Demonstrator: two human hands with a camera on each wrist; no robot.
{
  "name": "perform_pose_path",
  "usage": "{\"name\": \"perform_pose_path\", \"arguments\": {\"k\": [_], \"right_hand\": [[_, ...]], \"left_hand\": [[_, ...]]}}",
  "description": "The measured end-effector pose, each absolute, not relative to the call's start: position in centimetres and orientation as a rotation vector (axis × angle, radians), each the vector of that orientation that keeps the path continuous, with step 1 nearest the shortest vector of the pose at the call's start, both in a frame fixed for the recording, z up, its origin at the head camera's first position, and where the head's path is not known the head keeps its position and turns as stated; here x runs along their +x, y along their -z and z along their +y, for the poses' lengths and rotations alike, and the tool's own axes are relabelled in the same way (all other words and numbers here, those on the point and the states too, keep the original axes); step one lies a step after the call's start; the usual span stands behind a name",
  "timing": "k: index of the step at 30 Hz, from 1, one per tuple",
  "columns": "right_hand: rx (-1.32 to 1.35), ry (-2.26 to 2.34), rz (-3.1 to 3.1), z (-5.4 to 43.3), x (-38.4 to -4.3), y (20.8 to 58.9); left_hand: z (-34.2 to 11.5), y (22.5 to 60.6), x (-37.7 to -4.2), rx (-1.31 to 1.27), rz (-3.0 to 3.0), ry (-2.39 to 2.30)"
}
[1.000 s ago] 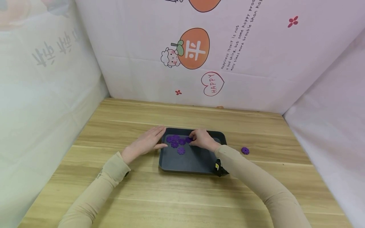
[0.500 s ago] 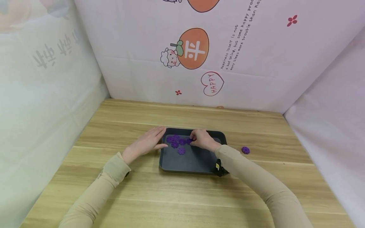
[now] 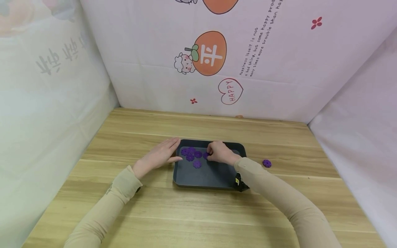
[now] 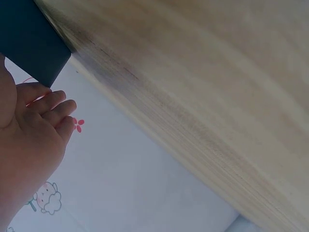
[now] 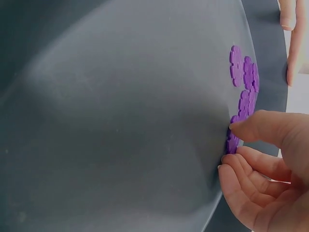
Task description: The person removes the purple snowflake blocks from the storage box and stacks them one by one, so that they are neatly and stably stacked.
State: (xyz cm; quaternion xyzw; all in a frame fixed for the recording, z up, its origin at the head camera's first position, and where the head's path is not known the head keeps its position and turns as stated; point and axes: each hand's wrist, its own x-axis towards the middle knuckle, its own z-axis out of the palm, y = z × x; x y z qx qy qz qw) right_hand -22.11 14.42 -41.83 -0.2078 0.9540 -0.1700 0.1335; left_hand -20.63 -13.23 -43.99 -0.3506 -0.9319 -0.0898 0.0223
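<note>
Purple disc (image 5: 232, 141) pinched in your right hand (image 3: 220, 152), left hand (image 3: 159, 154) straight-fingered at the tray (image 3: 201, 177), seems mid-placement, likely needing release next.

One dark tray (image 3: 198, 179), seven purple notched discs (image 3: 197, 164) in all, six of them inside the tray and one outside it, and one wooden surface (image 3: 192, 220)

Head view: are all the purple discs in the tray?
No, one purple disc lies on the wooden table, outside the dark tray and to its right.
</note>
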Motion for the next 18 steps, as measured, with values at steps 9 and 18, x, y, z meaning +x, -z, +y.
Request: {"name": "perform_pose_path", "arguments": {"k": [9,18], "right_hand": [[-0.578,0.516,2.749,14.9,-21.8,41.2],[-0.617,0.54,2.76,16.0,-21.6,40.5]], "left_hand": [[-13.2,44.2,-20.7,-1.087,-2.876,0.26],[-13.0,44.0,-20.5,-1.074,-2.903,0.269]]}}
